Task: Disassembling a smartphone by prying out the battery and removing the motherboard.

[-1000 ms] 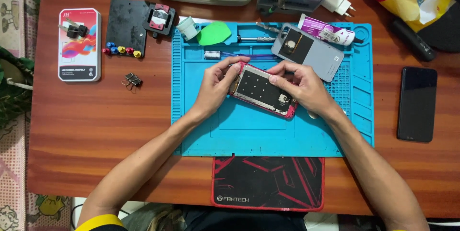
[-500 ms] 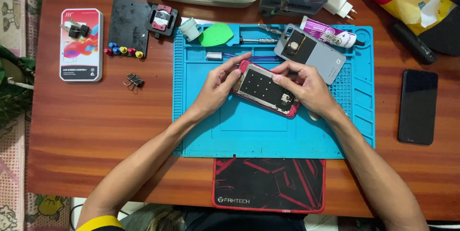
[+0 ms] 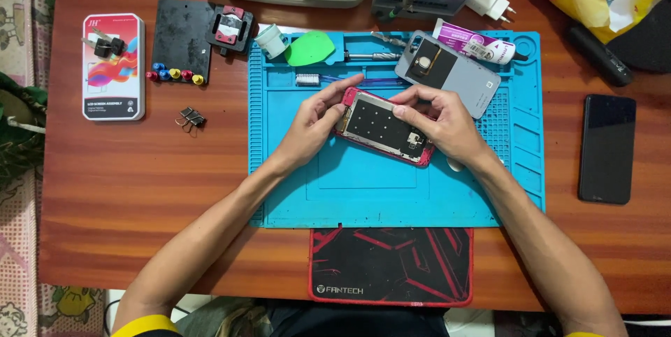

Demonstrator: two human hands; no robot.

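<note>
Both hands hold an opened red-framed phone [image 3: 384, 127] over the blue silicone mat [image 3: 363, 190].

The left hand [image 3: 314, 124] pinches the phone's upper-left edge, grip pressed together on the frame; the right hand [image 3: 440, 124] curls over its right end, fingers closed on it. The phone lies tilted, its dark flat inner plate facing up. Just beside it rests a grey rectangular back cover [image 3: 447, 71]. The ridged mat lies on a glossy wooden bench [image 3: 140, 190].

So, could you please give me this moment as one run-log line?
left hand: grips opened phone at its left end | right hand: holds its right end | phone: over blue mat | grey back cover: beside
</note>
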